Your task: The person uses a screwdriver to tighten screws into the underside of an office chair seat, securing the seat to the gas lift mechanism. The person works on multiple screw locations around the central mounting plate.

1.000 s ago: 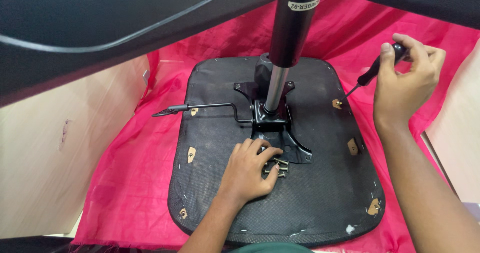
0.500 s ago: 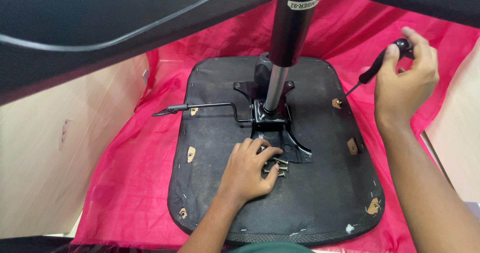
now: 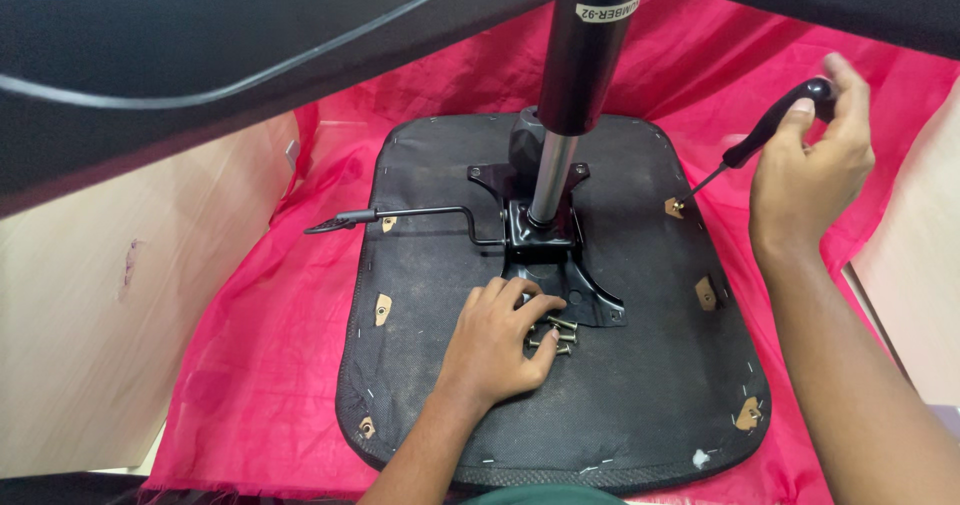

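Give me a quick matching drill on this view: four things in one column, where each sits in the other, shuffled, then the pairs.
Things:
1. screwdriver
2. loose screws
3. lever
4. pink cloth

Places:
A. spread under the seat base
B. sticking out to the left of the centre column
C. under the left hand fingertips
D. held in the right hand, tip at a seat-edge bracket

Pairs: 1-D, 2-C, 3-B, 4-A

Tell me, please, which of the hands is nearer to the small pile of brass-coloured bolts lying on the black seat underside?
Left. The left hand rests on the black fabric seat underside with its fingertips touching the brass-coloured bolts. The right hand is far up and to the right, holding a black-handled screwdriver.
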